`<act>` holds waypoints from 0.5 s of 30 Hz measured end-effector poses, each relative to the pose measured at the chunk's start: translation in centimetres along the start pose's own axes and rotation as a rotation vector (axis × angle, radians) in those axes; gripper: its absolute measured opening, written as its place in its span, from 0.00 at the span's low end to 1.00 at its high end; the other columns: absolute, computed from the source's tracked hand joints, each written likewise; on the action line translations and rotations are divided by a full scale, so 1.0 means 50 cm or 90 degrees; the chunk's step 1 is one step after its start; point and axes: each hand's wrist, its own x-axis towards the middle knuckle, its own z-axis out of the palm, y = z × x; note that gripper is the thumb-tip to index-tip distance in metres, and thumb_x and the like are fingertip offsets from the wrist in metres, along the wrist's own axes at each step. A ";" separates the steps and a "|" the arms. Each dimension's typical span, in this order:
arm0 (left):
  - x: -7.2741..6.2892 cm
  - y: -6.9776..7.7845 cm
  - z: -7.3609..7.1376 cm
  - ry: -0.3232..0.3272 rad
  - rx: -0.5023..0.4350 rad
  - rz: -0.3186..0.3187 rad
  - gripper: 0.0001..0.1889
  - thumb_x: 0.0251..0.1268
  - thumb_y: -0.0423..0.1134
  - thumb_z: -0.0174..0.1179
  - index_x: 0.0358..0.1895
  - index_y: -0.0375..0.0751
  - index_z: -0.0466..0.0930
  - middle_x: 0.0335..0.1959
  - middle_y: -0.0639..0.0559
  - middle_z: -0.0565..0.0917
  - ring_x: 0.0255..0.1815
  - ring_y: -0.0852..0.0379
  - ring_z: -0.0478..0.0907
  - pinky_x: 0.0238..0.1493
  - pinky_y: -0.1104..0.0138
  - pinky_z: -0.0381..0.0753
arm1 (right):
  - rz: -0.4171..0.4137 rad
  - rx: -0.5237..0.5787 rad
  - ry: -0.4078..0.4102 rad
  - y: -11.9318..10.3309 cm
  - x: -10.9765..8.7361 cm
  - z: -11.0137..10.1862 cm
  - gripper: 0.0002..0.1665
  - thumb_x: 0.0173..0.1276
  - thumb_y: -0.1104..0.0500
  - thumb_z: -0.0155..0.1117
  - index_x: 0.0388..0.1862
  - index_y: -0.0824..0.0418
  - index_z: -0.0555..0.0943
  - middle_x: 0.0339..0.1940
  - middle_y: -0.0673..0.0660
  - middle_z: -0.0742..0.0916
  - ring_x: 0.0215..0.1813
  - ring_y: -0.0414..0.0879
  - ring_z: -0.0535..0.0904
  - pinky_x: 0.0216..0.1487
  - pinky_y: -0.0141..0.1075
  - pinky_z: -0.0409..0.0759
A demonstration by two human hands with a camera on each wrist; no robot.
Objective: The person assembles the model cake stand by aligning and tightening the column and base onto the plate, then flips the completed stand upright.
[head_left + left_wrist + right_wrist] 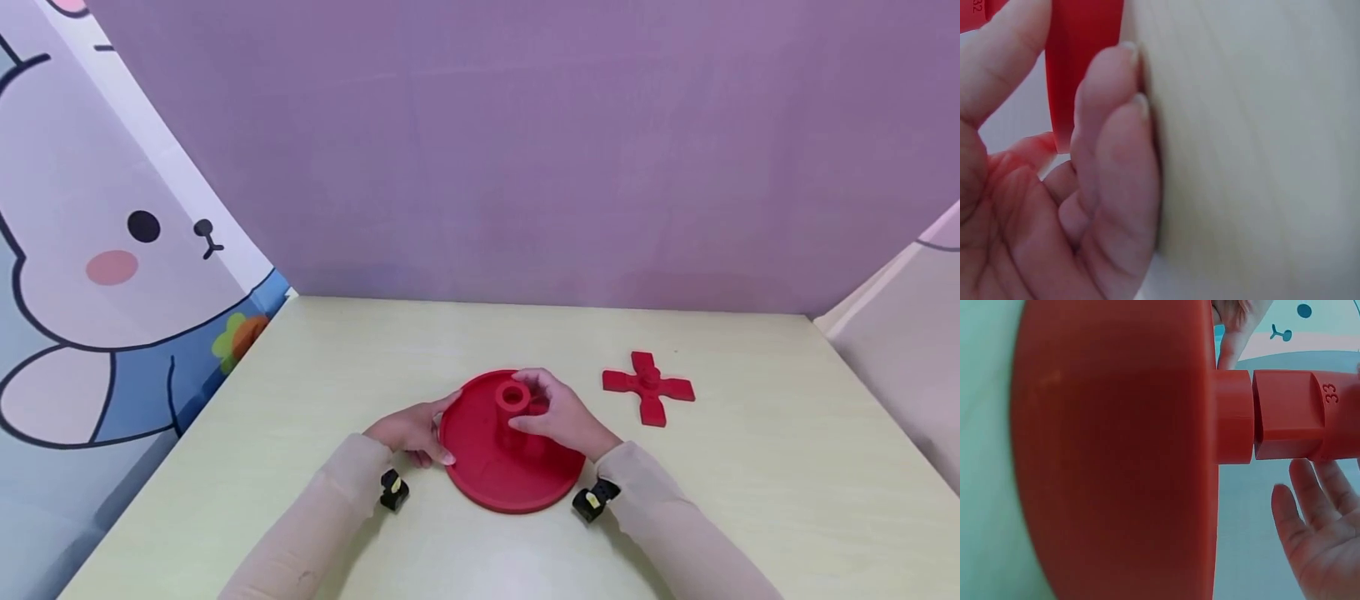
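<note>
A red round base (pixel 480 479) with a raised rim lies on the table. My left hand (pixel 412 429) holds its left edge, the thumb on the rim and fingers low beside the side wall (pixel 1082 44). Upright over the middle of the base stands a red hollow tube (pixel 506 425). My right hand (pixel 562 417) grips the tube between thumb and fingers. In the right wrist view the tube (pixel 1291 415), marked 33, has a flat-sided lower part lined up over a short round post (pixel 1234 419), with a thin dark seam between them.
A red cross-shaped piece (pixel 651 408) with a small central hub lies on the pale table (pixel 750 500), to the right of the base. A purple panel (pixel 525 167) rises behind the table, and a cartoon-printed cloth (pixel 67 208) hangs at the left.
</note>
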 end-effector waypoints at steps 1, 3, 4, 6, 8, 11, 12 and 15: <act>0.000 0.000 0.000 0.000 0.000 0.001 0.55 0.48 0.32 0.73 0.77 0.56 0.46 0.22 0.46 0.75 0.18 0.54 0.72 0.24 0.67 0.77 | 0.002 0.008 -0.006 0.000 -0.001 0.001 0.37 0.61 0.62 0.70 0.67 0.66 0.66 0.57 0.62 0.77 0.58 0.56 0.73 0.50 0.42 0.81; -0.001 -0.001 0.000 -0.001 -0.002 0.002 0.55 0.48 0.32 0.73 0.77 0.55 0.46 0.23 0.45 0.75 0.18 0.54 0.73 0.24 0.67 0.77 | 0.005 0.023 -0.018 0.002 -0.002 0.001 0.39 0.63 0.63 0.67 0.71 0.65 0.63 0.60 0.62 0.76 0.59 0.57 0.72 0.51 0.42 0.81; -0.002 -0.001 0.000 -0.001 -0.001 0.003 0.55 0.48 0.31 0.73 0.77 0.55 0.46 0.23 0.44 0.76 0.18 0.54 0.73 0.24 0.67 0.77 | 0.006 0.031 -0.023 0.003 -0.003 0.001 0.40 0.64 0.63 0.66 0.72 0.65 0.62 0.61 0.63 0.76 0.60 0.57 0.72 0.51 0.43 0.80; -0.003 -0.001 0.000 -0.002 -0.001 0.005 0.55 0.48 0.31 0.73 0.77 0.55 0.46 0.23 0.44 0.76 0.18 0.54 0.73 0.24 0.67 0.77 | 0.004 0.049 -0.032 0.003 -0.004 0.000 0.38 0.66 0.63 0.64 0.73 0.66 0.61 0.61 0.64 0.76 0.60 0.58 0.73 0.51 0.43 0.80; -0.004 -0.001 0.001 -0.002 -0.003 0.005 0.55 0.48 0.31 0.73 0.77 0.55 0.46 0.23 0.44 0.76 0.18 0.54 0.73 0.24 0.66 0.77 | 0.005 0.061 -0.035 0.003 -0.004 0.000 0.37 0.67 0.62 0.63 0.72 0.67 0.62 0.60 0.65 0.77 0.58 0.57 0.74 0.51 0.43 0.81; -0.004 0.000 0.001 -0.001 -0.004 0.004 0.55 0.48 0.31 0.73 0.77 0.55 0.47 0.23 0.44 0.76 0.18 0.54 0.73 0.24 0.66 0.78 | 0.014 0.066 -0.023 0.002 -0.003 0.001 0.35 0.65 0.60 0.66 0.69 0.68 0.67 0.56 0.64 0.79 0.55 0.55 0.76 0.49 0.43 0.81; -0.004 0.000 0.001 0.000 -0.003 0.004 0.55 0.48 0.31 0.73 0.77 0.55 0.47 0.23 0.44 0.76 0.18 0.54 0.73 0.24 0.66 0.78 | 0.017 0.064 -0.015 0.002 -0.003 0.001 0.34 0.64 0.60 0.67 0.67 0.67 0.68 0.55 0.63 0.79 0.54 0.55 0.77 0.48 0.42 0.82; -0.004 0.000 0.000 0.000 -0.002 0.003 0.55 0.48 0.31 0.73 0.77 0.55 0.47 0.24 0.43 0.76 0.18 0.54 0.73 0.24 0.66 0.78 | 0.018 0.051 0.010 0.000 -0.002 0.003 0.33 0.63 0.59 0.69 0.64 0.67 0.71 0.54 0.62 0.80 0.52 0.53 0.77 0.48 0.41 0.82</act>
